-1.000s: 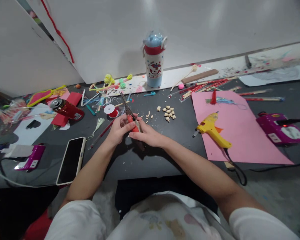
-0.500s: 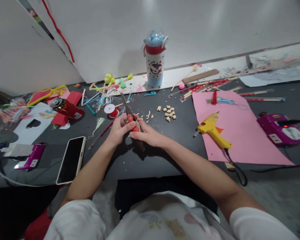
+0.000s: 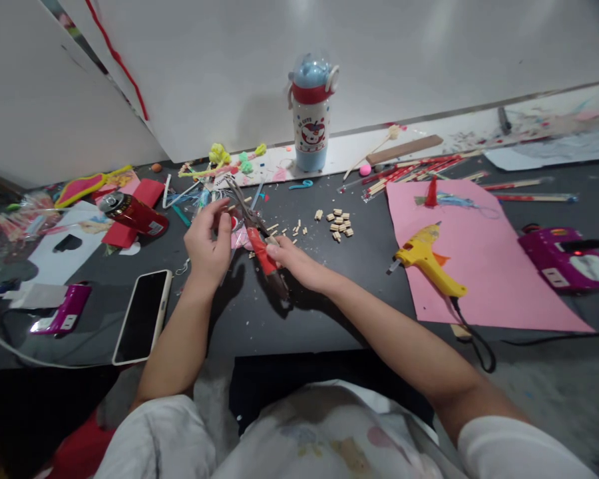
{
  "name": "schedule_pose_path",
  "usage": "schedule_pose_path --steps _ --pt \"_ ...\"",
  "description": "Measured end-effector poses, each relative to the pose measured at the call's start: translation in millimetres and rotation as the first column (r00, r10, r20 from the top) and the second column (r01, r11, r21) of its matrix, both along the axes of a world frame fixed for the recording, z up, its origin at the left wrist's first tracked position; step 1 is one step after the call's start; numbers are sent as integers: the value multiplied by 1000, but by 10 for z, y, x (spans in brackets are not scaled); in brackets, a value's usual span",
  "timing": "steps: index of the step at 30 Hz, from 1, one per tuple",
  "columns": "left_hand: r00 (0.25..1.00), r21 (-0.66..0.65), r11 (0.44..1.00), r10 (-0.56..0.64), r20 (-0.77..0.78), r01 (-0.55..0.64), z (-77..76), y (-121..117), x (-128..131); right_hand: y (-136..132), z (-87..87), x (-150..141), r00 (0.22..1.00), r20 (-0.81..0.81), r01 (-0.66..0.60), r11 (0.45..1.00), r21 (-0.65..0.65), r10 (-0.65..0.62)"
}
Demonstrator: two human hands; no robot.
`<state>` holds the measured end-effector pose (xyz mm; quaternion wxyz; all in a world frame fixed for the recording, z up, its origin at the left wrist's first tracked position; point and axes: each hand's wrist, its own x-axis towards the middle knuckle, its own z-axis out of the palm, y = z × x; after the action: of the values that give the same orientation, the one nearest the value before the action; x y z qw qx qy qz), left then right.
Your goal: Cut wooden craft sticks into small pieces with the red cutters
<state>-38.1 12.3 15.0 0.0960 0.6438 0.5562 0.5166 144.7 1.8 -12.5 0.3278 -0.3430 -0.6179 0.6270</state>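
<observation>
A pair of long-nosed pliers (image 3: pixel 263 249) with red-wrapped handles rests in my right hand (image 3: pixel 299 263), its jaws pointing up and to the left. My left hand (image 3: pixel 207 246) is just left of the pliers, thumb and fingers apart, with nothing visible between them. Behind its fingertips a spool with red thread (image 3: pixel 234 221) is mostly hidden. Beyond my right hand lie tiny wood bits (image 3: pixel 297 228), and farther right is a cluster of short cut wooden pieces (image 3: pixel 338 221).
A water bottle (image 3: pixel 312 120) stands at the back. On the right, a yellow glue gun (image 3: pixel 429 259) lies on pink paper (image 3: pixel 484 279) near a purple power strip (image 3: pixel 564 259). To the left are a phone (image 3: pixel 142 318) and a tilted red can (image 3: pixel 134 214).
My left hand has let go of the pliers and moved left and slightly up, its fingers parting. My right hand keeps the pliers in nearly the same place.
</observation>
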Motion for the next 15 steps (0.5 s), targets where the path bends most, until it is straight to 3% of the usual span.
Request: schedule_pose_path --steps 2,4,9,15 --pt "980 78 996 49 -192 -35 23 -8 -55 17 -37 -35 1000 14 5 996 -89 -4" --pt "956 120 992 64 -287 -30 24 -2 -97 27 -46 -58 999 53 12 993 -121 -5" --pt "948 104 994 72 -312 -41 -2 26 -161 -8 50 -44 994 99 45 995 -93 -36" --pt "939 157 985 125 -320 -77 27 1 -200 -43 85 -24 998 56 -15 999 30 13"
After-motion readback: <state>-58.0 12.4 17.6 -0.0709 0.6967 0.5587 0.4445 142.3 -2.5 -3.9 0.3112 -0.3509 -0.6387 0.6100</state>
